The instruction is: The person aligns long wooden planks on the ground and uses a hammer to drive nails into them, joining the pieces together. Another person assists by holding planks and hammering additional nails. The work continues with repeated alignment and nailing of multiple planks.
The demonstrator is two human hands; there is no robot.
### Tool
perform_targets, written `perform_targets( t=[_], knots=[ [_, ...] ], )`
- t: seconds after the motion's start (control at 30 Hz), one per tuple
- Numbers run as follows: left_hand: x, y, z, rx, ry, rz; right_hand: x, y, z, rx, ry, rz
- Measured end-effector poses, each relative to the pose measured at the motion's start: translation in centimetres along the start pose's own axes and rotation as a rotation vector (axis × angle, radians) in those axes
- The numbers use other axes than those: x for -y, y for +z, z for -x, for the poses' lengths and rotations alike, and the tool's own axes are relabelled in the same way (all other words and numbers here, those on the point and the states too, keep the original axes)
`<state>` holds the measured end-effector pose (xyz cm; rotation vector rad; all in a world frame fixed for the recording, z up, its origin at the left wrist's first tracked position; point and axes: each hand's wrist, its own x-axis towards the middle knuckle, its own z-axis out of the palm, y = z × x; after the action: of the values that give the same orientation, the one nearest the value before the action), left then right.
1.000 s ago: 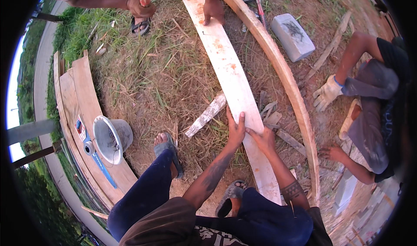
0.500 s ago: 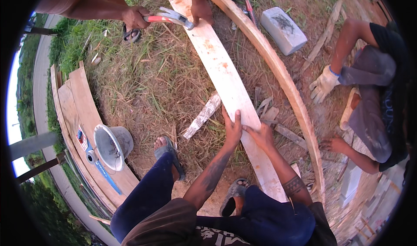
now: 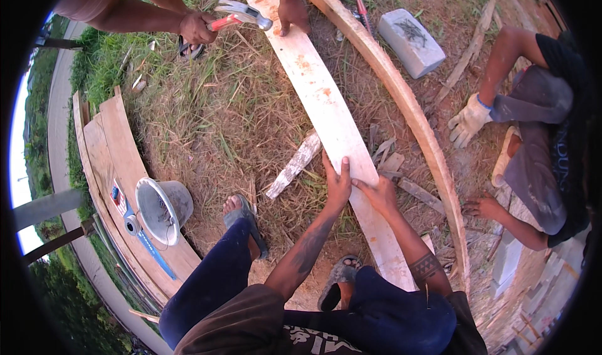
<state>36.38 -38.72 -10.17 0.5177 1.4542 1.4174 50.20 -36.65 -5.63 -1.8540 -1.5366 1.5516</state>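
A long pale wooden plank (image 3: 326,101) runs from the top of the head view down toward my lap. My left hand (image 3: 338,184) is closed on its left edge, thumb on the top face. Just beside it, my right hand (image 3: 379,196) grips the right edge, with its thumb reaching over the top. At the plank's far end a co-worker's hand (image 3: 198,29) holds a claw hammer (image 3: 241,16), its head just over the wood. That person's other hand (image 3: 293,17) presses on the plank. Under the plank pokes out a rough scrap of wood (image 3: 293,165).
To the right lies a second long timber (image 3: 401,98), then a pale block (image 3: 411,43) with nails on top and another hammer (image 3: 360,7). A person with one gloved hand (image 3: 469,121) crouches at right. At left, a bucket (image 3: 164,211) and handsaw (image 3: 147,242) rest on boards (image 3: 116,135).
The co-worker's hammer head has shifted slightly up and left, away from the plank's surface. A nail that stood up there no longer shows clearly. My hands stay in place.
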Motion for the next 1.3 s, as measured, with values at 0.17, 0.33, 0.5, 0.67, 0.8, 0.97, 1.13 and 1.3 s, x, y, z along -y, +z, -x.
perform_targets(
  t=[0.17,0.33,0.5,0.67,0.8,0.97,1.13,1.3],
  knots=[
    [0.2,-0.2,-0.1,0.003,0.015,-0.007,0.0,0.1,-0.1,-0.003,-0.004,0.027],
    [0.1,0.2,-0.2,0.003,0.045,-0.026,-1.4,0.1,-0.6,0.032,-0.013,-0.023],
    [0.0,-0.5,0.6,-0.085,-0.110,-0.035,-1.4,-1.4,0.2,0.053,-0.042,-0.044],
    [0.2,0.2,9.1,-0.152,-0.251,-0.169,-5.5,-5.2,7.0,0.043,0.111,0.003],
    [2.0,0.2,12.1,-0.067,-0.154,-0.416,-9.8,-4.4,10.6,-0.068,0.046,0.039],
    [1.6,1.3,15.0,-0.088,-0.208,-0.546,-12.0,-3.3,11.2,0.026,0.095,0.090],
    [2.2,0.3,15.9,0.016,-0.136,-0.541,-11.7,-3.6,10.7,0.146,0.149,-0.042],
    [3.1,-0.7,16.1,0.104,-0.060,-0.506,-10.5,-3.1,11.3,0.169,0.215,-0.092]
  ],
)
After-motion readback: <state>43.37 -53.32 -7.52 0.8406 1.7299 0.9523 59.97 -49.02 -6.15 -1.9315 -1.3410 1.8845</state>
